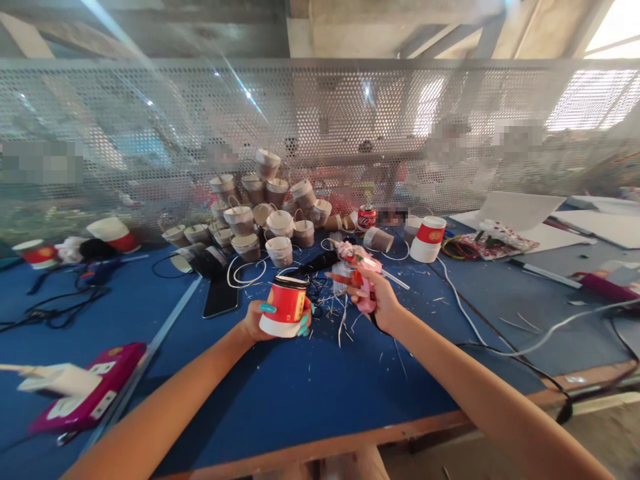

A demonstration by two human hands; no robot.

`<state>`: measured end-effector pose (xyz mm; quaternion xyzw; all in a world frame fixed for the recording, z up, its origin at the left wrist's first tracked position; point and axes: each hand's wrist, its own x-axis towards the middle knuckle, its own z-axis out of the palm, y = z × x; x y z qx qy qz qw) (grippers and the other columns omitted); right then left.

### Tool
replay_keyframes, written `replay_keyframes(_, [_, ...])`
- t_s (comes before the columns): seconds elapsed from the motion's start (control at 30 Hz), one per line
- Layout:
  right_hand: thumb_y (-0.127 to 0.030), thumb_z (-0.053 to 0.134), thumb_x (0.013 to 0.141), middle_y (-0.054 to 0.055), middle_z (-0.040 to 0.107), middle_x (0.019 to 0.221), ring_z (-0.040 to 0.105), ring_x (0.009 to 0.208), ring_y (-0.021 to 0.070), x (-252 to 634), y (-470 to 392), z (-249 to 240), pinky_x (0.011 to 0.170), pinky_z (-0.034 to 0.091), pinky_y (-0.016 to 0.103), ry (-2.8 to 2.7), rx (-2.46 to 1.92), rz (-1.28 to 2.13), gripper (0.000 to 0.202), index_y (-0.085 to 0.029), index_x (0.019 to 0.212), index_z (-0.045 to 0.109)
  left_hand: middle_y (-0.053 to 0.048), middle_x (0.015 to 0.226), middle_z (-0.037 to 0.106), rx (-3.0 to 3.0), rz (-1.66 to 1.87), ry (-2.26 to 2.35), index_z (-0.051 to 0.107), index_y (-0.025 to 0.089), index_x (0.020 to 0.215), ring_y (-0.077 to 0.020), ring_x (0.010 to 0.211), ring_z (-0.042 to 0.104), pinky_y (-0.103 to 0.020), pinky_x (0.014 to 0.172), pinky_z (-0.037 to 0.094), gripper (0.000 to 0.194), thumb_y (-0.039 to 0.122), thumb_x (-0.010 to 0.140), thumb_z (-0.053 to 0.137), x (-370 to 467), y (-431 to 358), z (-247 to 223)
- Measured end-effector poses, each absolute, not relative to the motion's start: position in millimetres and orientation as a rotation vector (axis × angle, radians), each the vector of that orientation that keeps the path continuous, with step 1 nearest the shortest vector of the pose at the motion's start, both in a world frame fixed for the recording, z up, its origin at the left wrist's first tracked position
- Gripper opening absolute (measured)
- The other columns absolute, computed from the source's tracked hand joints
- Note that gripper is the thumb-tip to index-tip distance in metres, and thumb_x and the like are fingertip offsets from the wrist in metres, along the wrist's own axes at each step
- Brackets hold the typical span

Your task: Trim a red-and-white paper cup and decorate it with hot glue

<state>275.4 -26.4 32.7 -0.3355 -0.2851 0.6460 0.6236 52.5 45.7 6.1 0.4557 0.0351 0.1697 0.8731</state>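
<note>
My left hand (256,321) is wrapped round a red and white paper cup (286,303), its wider white end downward and a dark band at the top. In my right hand (377,297) is a pink glue gun (367,287), its handle in my palm and one finger stretched out toward the cup. A glue stick (397,278) sticks out at the gun's back. A gap separates the gun from the cup. White string scraps (344,323) and black cord lie on the blue table (330,393) between and behind my hands.
Small grey buckets (240,220) are piled at the back. Another paper cup (429,239) and a cola can (367,217) stand to the right of them. A phone (221,298) lies left, near a purple power strip (93,387). A perforated screen (330,120) rises behind.
</note>
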Motion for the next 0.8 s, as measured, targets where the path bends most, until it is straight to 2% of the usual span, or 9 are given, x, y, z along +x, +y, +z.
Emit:
replay_keyframes(0.07, [-0.033,0.058,0.069,0.004,0.068,0.080,0.032,0.038,0.0044,267.7,-25.7,29.0,0.043,0.044,0.022,-0.615,-0.672,1.572,0.015,-0.021,0.073,0.050,-0.011,0.076,0.063,0.953,0.327,0.046,0.062,0.006,0.097,-0.0217,0.069,0.056,-0.035,0.065,0.042,0.055,0.036,0.051,0.064,55.5,44.7,4.5])
replay_keyframes(0.17, [-0.036,0.057,0.072,0.003,0.068,0.083,0.040,0.041,0.0067,256.1,-25.1,22.7,0.051,0.051,0.026,-0.615,-0.637,1.625,0.018,-0.022,0.084,0.053,-0.011,0.079,0.064,0.937,0.307,0.017,0.062,0.006,0.101,-0.0214,0.071,0.057,-0.035,0.066,0.042,0.056,0.035,0.053,0.063,56.8,46.1,1.3])
replay_keyframes(0.3, [-0.039,0.054,0.076,0.001,0.065,0.069,0.045,0.042,0.0091,250.7,-25.2,19.1,0.050,0.051,0.026,-0.663,-0.688,1.622,0.023,-0.022,0.091,0.056,-0.012,0.084,0.065,0.944,0.346,0.039,0.061,0.008,0.104,-0.0227,0.076,0.058,-0.036,0.070,0.043,0.056,0.033,0.054,0.063,53.7,50.5,-2.3])
replay_keyframes(0.47, [-0.040,0.050,0.080,-0.002,0.058,0.055,0.034,0.034,0.0067,258.1,-25.8,21.8,0.039,0.045,0.023,-0.730,-0.675,1.600,0.021,-0.020,0.082,0.055,-0.013,0.096,0.066,0.947,0.402,0.138,0.060,0.010,0.108,-0.0235,0.085,0.060,-0.036,0.078,0.044,0.057,0.030,0.055,0.066,50.4,54.0,-1.8])
replay_keyframes(0.53, [-0.042,0.050,0.081,-0.002,0.061,0.060,0.033,0.033,0.0057,260.3,-25.9,23.1,0.039,0.045,0.023,-0.754,-0.640,1.560,0.023,-0.020,0.087,0.055,-0.012,0.096,0.066,0.933,0.394,0.139,0.061,0.010,0.107,-0.0226,0.086,0.060,-0.035,0.079,0.044,0.057,0.029,0.054,0.068,51.0,53.5,-1.2])
replay_keyframes(0.67, [-0.045,0.051,0.081,0.002,0.068,0.087,0.055,0.046,0.0108,257.8,-25.1,22.7,0.050,0.053,0.030,-0.791,-0.596,1.509,0.032,-0.024,0.104,0.051,-0.011,0.085,0.066,0.915,0.314,0.060,0.061,0.007,0.102,-0.0219,0.077,0.060,-0.033,0.070,0.045,0.057,0.030,0.050,0.069,53.9,50.9,-2.5])
replay_keyframes(0.8, [-0.048,0.055,0.077,0.004,0.069,0.086,0.061,0.053,0.0146,251.0,-24.3,18.7,0.051,0.052,0.030,-0.869,-0.599,1.503,0.037,-0.022,0.102,0.052,-0.012,0.086,0.066,0.923,0.296,0.062,0.061,0.008,0.102,-0.0242,0.076,0.060,-0.035,0.068,0.045,0.057,0.031,0.050,0.067,54.2,49.6,-4.0])
